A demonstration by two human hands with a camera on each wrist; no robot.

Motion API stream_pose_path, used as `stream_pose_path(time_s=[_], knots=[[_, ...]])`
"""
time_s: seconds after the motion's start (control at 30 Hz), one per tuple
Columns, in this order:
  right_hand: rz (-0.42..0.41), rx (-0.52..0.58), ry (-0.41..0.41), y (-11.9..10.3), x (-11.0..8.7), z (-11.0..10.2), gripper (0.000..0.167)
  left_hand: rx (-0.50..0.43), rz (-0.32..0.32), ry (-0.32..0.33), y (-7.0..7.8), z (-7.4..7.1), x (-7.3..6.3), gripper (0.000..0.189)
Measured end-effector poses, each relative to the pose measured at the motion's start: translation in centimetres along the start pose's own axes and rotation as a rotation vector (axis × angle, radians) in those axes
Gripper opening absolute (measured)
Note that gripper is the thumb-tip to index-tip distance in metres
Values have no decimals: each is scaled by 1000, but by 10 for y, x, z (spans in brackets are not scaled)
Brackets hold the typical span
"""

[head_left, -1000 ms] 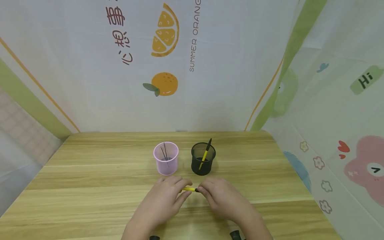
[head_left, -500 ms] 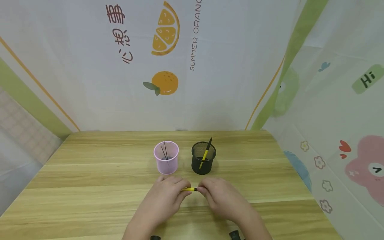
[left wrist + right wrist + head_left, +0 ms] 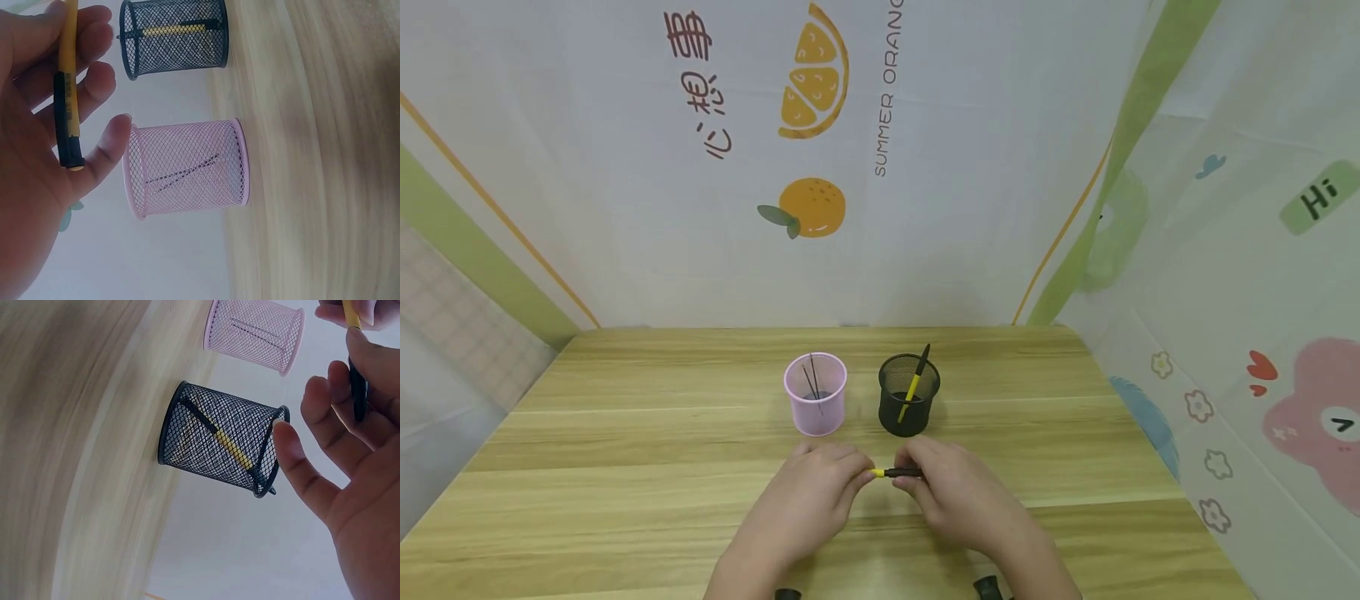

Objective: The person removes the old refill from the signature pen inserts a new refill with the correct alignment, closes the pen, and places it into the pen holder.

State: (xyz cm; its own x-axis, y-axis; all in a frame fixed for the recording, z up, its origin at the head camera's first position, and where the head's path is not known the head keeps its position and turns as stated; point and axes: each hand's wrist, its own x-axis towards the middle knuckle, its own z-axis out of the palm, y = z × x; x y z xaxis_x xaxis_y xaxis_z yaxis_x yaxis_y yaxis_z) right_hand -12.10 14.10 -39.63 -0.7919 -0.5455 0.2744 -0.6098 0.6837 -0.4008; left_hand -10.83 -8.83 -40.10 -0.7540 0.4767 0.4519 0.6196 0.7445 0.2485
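Note:
A slim yellow and black pen (image 3: 891, 472) lies level between my two hands, in front of the pen cups. My left hand (image 3: 816, 492) pinches its yellow barrel. In the left wrist view a black clip (image 3: 62, 119) runs along the end of the pen near the palm. My right hand (image 3: 951, 492) holds the black tapered end (image 3: 358, 390), thumb against it and the other fingers loosely bent. Beyond the hands, a black mesh pen cup (image 3: 906, 417) holds another yellow and black pen (image 3: 914, 385). A pink mesh cup (image 3: 817, 417) left of it contains two thin dark sticks (image 3: 812, 379).
Both cups stand upright on the wood-grain table (image 3: 625, 442), side by side with a small gap. A white printed curtain (image 3: 925, 250) hangs behind the table's back edge, and another printed cloth (image 3: 1247, 433) runs along the right side.
The right fingers have shifted on the pen, so more of its black end shows. My left fingers have moved slightly, leaving less yellow barrel visible between the hands. The cups stay put.

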Motion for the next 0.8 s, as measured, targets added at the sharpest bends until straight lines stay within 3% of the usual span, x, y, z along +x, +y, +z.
stream_pose_path(time_s=[0.27, 0.4, 0.57, 0.8], knots=[[11, -5, -1, -1, 0, 0, 15, 13, -10, -29, 2, 2, 0, 14], [-2, -5, -7, -1, -1, 1, 11, 37, 8, 6, 3, 3, 1, 14], [-42, -59, 10, 0, -3, 3, 18, 53, 25, 50, 3, 4, 0, 15], [-75, -90, 44, 0, -3, 2, 17, 64, 28, 52, 3, 4, 0, 18]])
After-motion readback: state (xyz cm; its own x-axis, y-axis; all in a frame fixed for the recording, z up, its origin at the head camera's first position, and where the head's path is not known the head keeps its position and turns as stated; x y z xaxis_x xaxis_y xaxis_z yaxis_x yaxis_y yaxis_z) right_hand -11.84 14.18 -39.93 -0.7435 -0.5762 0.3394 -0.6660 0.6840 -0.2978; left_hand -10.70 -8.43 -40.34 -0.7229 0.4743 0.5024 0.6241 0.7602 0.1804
